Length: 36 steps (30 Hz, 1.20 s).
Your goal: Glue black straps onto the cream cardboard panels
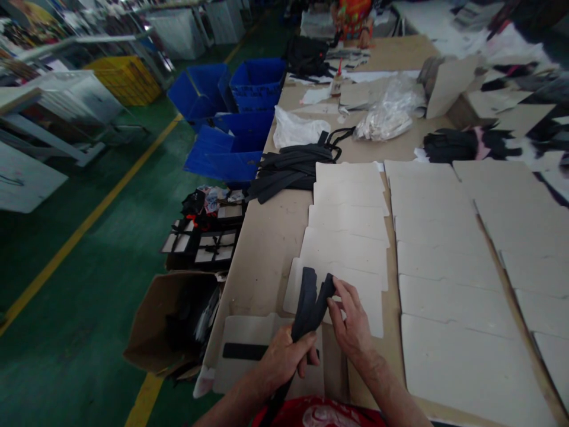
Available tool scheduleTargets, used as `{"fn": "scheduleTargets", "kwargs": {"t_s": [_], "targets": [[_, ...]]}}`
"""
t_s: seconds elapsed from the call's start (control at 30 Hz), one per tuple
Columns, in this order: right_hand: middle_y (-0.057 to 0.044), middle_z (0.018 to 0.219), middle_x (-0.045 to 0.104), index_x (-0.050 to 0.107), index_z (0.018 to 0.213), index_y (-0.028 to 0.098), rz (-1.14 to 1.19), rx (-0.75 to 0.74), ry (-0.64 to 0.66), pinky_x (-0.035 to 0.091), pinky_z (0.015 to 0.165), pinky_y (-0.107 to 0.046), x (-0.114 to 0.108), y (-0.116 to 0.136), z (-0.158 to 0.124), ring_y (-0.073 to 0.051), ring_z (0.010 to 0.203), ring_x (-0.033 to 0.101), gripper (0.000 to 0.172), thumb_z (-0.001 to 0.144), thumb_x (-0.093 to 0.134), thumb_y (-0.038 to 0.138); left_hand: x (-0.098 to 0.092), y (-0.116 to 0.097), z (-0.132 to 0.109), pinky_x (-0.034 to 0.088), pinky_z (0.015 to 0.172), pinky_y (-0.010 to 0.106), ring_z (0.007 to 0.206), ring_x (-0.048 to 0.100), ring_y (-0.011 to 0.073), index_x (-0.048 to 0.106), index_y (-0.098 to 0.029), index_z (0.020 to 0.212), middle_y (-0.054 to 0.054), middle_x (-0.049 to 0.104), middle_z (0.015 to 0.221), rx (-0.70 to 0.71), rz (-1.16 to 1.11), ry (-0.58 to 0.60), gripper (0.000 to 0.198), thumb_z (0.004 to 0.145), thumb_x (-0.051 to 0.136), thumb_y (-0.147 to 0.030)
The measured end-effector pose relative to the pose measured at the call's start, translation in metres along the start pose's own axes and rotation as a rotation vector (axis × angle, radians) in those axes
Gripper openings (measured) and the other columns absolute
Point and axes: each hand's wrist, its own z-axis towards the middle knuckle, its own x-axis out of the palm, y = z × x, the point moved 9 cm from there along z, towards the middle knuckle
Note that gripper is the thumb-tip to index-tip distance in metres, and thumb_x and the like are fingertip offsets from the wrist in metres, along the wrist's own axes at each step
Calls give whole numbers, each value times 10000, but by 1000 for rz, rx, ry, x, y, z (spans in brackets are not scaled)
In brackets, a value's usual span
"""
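Near the front edge of the table, my left hand [288, 356] is wrapped round a bundle of dark fabric strips [306, 302], whose upper ends fan apart. The fingertips of my right hand [351, 311] pinch the end of one strip on the bundle's right side. Below my left hand lies a beige board [235, 373] with a dark strip [242, 351] across it. Overlapping beige boards [347, 243] run up the table just beyond my hands.
More board rows [457, 296] cover the right side. A dark strip pile [288, 169] and plastic bags [386, 110] lie farther back. Left of the table are an open carton [151, 320] and blue bins [226, 160]. A person [351, 21] is at the far end.
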Motion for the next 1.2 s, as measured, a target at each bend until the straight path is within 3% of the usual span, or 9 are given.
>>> {"fn": "scheduleTargets", "kwargs": {"t_s": [0.27,0.4,0.6,0.77,0.93,1.07,1.2], "targets": [[10,913,572,596,1170,260,505,409,-31,508,731,-271,4,-36,3,-147,831,568,470,737,756,345,-10,-15,1,382,460,230,377,437,88,623,-128,980,2,661,601,-44,127,-45,384,859,486,-465],[36,835,572,605,1022,254,601,486,-77,474,743,-271,-2,-48,4,-146,818,553,430,653,815,317,-14,-17,4,379,447,222,389,467,92,625,-129,1002,-3,655,607,-35,174,-49,372,861,479,-440],[-8,1004,565,578,750,218,361,353,-109,443,720,-258,-22,-41,12,-163,907,539,255,668,798,318,-20,2,9,350,419,220,373,464,91,635,-110,1045,14,671,606,-85,58,-81,441,844,515,-483],[25,731,537,560,743,221,207,339,-43,408,609,-269,-27,-32,-5,-138,655,488,236,782,707,401,-32,9,8,359,466,222,413,485,79,651,-116,1040,43,727,721,-129,-97,-89,503,738,658,-519],[-26,834,625,651,1034,214,11,379,-18,477,698,-318,-42,-52,-41,-193,763,586,295,841,601,431,-56,16,-6,414,583,240,543,608,139,668,-162,893,-11,711,647,-210,-31,-79,324,603,733,-292],[-45,825,664,674,897,212,-60,433,-22,495,722,-330,-57,-75,-58,-209,781,615,274,836,554,450,-72,12,-15,432,664,253,694,668,187,660,-198,892,-16,728,632,-248,97,-69,267,625,647,-196],[-37,784,681,672,914,207,-37,591,-119,507,632,-330,-77,-98,-59,-195,645,599,350,780,573,514,-96,-4,-8,434,637,285,686,667,215,650,-193,950,3,740,662,-262,204,-177,291,677,655,-294]]}}
